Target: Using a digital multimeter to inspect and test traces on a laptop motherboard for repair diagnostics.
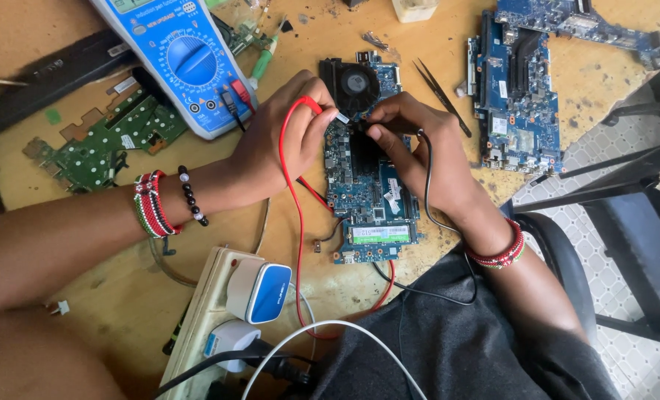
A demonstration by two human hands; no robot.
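The left hand (pixel 282 144) pinches the red wire probe (pixel 294 185) and the right hand (pixel 419 144) pinches the black wire probe (pixel 427 178), both tips already down on the blue circuit board (pixel 370 196) lying flat on the wooden table (pixel 122 296), so checking looks underway.

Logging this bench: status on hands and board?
Left hand holds red probe lead. Right hand holds black lead. Both on blue laptop motherboard. Nothing blocking.

The right hand (pixel 419 141) hides its probe tip; the multimeter (pixel 178 59) is perhaps half cropped.
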